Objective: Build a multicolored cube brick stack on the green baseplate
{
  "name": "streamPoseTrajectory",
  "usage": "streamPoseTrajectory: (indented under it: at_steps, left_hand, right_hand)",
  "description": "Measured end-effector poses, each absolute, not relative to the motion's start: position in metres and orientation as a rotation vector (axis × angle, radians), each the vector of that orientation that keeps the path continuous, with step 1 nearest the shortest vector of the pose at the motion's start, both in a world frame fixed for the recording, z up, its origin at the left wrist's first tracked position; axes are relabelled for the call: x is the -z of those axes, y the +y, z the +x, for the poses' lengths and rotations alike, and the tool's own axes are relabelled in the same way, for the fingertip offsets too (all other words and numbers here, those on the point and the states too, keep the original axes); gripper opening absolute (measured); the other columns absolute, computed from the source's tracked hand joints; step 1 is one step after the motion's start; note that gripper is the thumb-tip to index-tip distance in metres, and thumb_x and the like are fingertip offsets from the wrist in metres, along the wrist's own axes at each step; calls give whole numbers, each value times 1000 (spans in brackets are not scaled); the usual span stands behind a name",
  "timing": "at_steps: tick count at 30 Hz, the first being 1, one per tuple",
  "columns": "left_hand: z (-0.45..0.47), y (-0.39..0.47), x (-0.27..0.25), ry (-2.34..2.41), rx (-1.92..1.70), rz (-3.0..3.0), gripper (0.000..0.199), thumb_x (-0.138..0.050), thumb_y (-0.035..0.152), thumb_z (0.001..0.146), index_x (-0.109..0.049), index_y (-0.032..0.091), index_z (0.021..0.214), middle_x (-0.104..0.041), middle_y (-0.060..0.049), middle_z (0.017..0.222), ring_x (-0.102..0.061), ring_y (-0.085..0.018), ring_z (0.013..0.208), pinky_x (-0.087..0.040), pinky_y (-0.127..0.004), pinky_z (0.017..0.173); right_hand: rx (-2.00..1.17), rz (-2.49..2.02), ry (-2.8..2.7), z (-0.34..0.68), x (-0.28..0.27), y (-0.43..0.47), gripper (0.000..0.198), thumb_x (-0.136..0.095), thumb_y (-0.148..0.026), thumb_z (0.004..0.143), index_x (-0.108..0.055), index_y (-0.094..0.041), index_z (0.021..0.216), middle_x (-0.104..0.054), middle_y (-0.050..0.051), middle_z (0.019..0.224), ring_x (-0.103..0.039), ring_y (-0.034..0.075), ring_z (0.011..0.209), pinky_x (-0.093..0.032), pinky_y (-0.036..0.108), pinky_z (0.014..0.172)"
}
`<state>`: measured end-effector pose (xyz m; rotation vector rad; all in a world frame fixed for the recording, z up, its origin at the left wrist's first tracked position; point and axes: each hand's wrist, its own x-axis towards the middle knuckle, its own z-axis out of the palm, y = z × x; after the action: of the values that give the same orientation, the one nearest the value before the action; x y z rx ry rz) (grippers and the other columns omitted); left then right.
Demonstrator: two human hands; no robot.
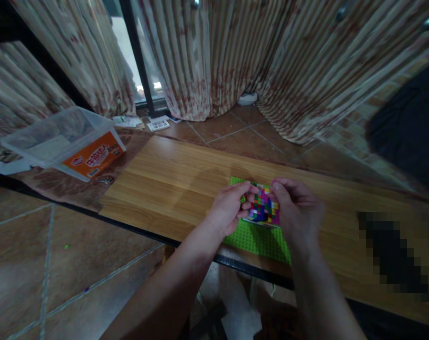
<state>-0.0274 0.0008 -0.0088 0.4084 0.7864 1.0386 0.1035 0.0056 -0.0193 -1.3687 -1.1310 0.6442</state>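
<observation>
At five o'clock on the wooden tabletop [179,174] lies a green baseplate [260,241]. The right hand [300,210] bunches, grip unclear, beside a multicoloured panel [262,210]; the left hand [228,207] seemingly grasps a small green piece [243,199], which slackened fingers could drop.

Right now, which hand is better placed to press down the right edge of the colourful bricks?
Probably your right hand: it's at that edge of the colourful bricks, while your left hand is on the opposite side.
</observation>
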Motion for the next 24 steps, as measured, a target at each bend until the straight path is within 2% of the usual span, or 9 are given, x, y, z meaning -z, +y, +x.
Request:
streamPoseTrajectory:
  at_steps: [19,24]
  left_hand:
    - [-28,2,15,784,-1062,396,20,-58,27,84,-63,11,73,-45,3,61,-32,-1,42,-14,-14,36]
    - [-29,2,13,790,-1062,399,21,-54,24,86,-62,10,73,-44,3,60,-32,-1,42,-13,-14,36]
  right_hand:
    - [-731,-1384,-1139,115,24,7,22,-71,-36,74,-70,-19,88,-72,3,80,-66,15,68,-55,30,66]
    - [-723,-1354,-1182,118,29,7,24,-72,-36,73,-70,-18,90,-72,3,83,-67,16,73,-55,33,71]
